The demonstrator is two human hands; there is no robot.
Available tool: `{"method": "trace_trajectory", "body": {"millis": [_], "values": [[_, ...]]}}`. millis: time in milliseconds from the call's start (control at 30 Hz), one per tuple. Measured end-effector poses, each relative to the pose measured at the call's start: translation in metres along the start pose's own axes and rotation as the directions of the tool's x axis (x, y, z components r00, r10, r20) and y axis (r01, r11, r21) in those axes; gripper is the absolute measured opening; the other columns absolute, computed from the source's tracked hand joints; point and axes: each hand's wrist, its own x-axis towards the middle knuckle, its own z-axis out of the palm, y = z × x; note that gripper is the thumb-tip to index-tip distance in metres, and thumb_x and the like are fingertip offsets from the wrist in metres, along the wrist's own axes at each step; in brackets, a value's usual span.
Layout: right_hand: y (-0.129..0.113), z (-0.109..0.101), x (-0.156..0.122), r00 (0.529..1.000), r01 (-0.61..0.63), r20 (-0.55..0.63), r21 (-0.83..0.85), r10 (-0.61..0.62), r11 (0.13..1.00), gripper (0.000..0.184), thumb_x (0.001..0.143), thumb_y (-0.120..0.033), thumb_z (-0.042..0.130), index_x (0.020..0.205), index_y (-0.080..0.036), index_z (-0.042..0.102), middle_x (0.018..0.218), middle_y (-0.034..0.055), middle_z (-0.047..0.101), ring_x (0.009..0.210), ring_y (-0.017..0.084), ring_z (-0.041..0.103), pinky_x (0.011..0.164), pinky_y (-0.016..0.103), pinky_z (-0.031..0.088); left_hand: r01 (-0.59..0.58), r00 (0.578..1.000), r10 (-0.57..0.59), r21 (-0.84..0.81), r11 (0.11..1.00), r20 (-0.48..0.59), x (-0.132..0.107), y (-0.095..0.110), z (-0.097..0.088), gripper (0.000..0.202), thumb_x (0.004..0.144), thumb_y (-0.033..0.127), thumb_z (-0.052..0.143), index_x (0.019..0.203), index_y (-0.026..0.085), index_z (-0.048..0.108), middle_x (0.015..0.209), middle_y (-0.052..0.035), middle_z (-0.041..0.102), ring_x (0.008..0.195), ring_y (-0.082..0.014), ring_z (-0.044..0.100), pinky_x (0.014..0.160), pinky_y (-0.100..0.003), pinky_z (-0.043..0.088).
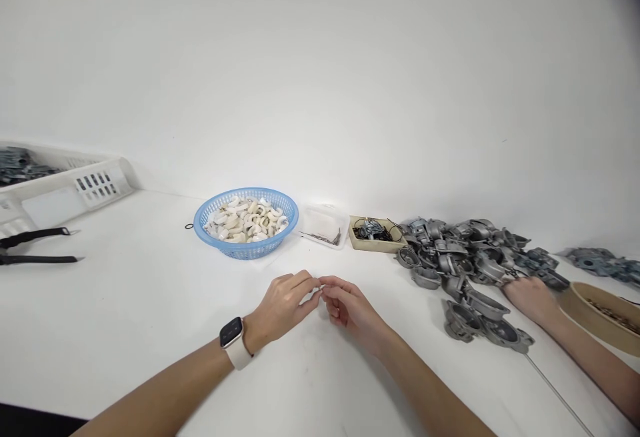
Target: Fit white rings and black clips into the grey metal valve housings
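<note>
My left hand, with a white smartwatch on its wrist, and my right hand meet fingertip to fingertip low over the white table. Both pinch at one spot between them; whatever they hold is too small to make out. Beyond them stands a blue basket of several cream-white ring parts. Behind my right hand lies a clear tray with thin metal pins.
A beige tray of small dark parts sits next to a heap of grey metal castings. Another person's hand rests at that heap, by a tan bowl. A white crate and black straps lie far left.
</note>
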Motion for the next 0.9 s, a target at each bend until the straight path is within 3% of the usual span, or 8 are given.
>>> {"method": "trace_trajectory", "body": {"millis": [133, 433, 533, 667, 800, 900], "values": [[0.000, 0.000, 0.000, 1.000, -0.002, -0.021, 0.016, 0.003, 1.000, 0.023, 0.079, -0.035, 0.072, 0.098, -0.022, 0.071, 0.068, -0.0045, 0.044, 0.057, 0.009, 0.035, 0.050, 0.026, 0.023, 0.008, 0.999, -0.009, 0.019, 1.000, 0.042, 0.000, -0.003, 0.001, 0.009, 0.099, 0.020, 0.052, 0.103, 0.021, 0.060, 0.085, 0.0005, 0.063, 0.067, -0.0126, 0.059, 0.063, -0.027, 0.046], [0.002, -0.002, 0.000, 0.999, -0.018, 0.032, -0.071, 0.020, 0.997, 0.026, 0.079, -0.044, 0.077, 0.083, -0.019, 0.068, 0.056, -0.0056, 0.041, 0.055, 0.009, 0.034, 0.053, 0.025, 0.026, -0.004, 0.997, 0.001, 0.039, 0.999, 0.073, 0.000, -0.001, 0.001, 0.010, 0.101, 0.022, 0.050, 0.095, 0.021, 0.059, 0.086, 0.0010, 0.065, 0.069, -0.0126, 0.062, 0.065, -0.027, 0.047], [-0.002, -0.001, -0.002, 1.000, 0.010, 0.026, -0.093, -0.007, 0.996, 0.026, 0.078, -0.043, 0.079, 0.081, -0.020, 0.067, 0.059, -0.0059, 0.041, 0.057, 0.009, 0.034, 0.054, 0.025, 0.026, 0.012, 0.994, -0.018, 0.055, 0.998, 0.104, 0.000, 0.002, -0.002, 0.011, 0.098, 0.022, 0.052, 0.107, 0.022, 0.058, 0.090, 0.0010, 0.065, 0.071, -0.0139, 0.063, 0.065, -0.027, 0.048], [-0.008, -0.005, -0.002, 0.997, 0.074, -0.033, -0.032, -0.075, 0.997, 0.027, 0.075, -0.042, 0.081, 0.082, -0.022, 0.064, 0.067, -0.0063, 0.040, 0.058, 0.009, 0.033, 0.054, 0.025, 0.026, 0.039, 0.985, -0.051, 0.074, 0.996, 0.168, 0.001, 0.005, -0.003, 0.030, 0.095, 0.027, 0.058, 0.124, 0.024, 0.052, 0.096, -0.0001, 0.065, 0.075, -0.0168, 0.065, 0.065, -0.029, 0.050], [-0.011, -0.014, 0.000, 0.990, 0.093, -0.110, 0.022, -0.090, 0.995, 0.033, 0.079, -0.052, 0.074, 0.079, -0.021, 0.062, 0.076, -0.0044, 0.045, 0.058, 0.008, 0.034, 0.052, 0.025, 0.026, 0.031, 0.980, -0.050, 0.098, 0.995, 0.193, 0.001, 0.003, -0.002, 0.027, 0.096, 0.029, 0.056, 0.122, 0.025, 0.053, 0.099, 0.0000, 0.066, 0.074, -0.0169, 0.066, 0.065, -0.030, 0.051], [-0.010, -0.017, 0.001, 0.984, 0.099, -0.151, 0.013, -0.096, 0.995, 0.031, 0.075, -0.047, 0.079, 0.081, -0.022, 0.061, 0.075, -0.0057, 0.043, 0.057, 0.008, 0.034, 0.052, 0.024, 0.026, 0.026, 0.981, -0.043, 0.092, 0.995, 0.191, 0.000, 0.002, -0.001, 0.024, 0.097, 0.029, 0.054, 0.121, 0.025, 0.054, 0.099, -0.0001, 0.066, 0.072, -0.0161, 0.065, 0.065, -0.029, 0.051]]}}
